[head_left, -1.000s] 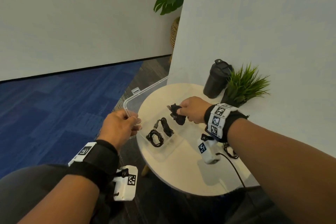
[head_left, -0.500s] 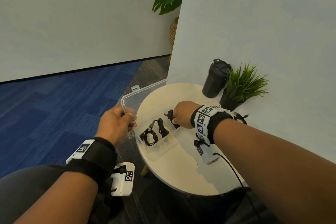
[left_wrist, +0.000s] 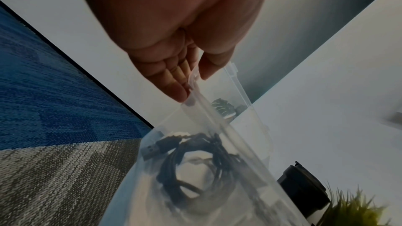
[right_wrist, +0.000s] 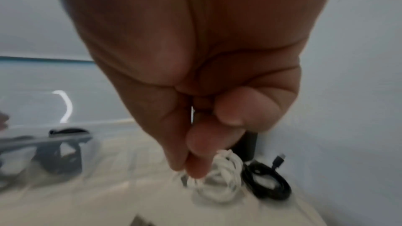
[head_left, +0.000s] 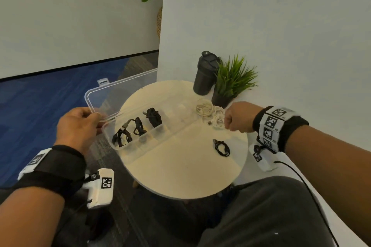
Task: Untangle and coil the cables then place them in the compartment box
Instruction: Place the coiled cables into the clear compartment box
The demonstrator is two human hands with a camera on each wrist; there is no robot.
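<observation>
Your left hand (head_left: 77,126) pinches the corner of the clear compartment box (head_left: 131,143), which holds three coiled black cables (head_left: 138,126) at the table's left. Farther right, your right hand (head_left: 239,116) closes its fingers on the white cable bundle (head_left: 208,110); one black coil (head_left: 221,147) lies loose on the table (head_left: 180,166).

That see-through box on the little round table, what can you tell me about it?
The compartment box is long, clear plastic, split by dividers. Its hinged lid stands open, overhanging the round table. Three coiled black cables fill its left compartments; the rest look empty. The left hand pinches its left end.
</observation>
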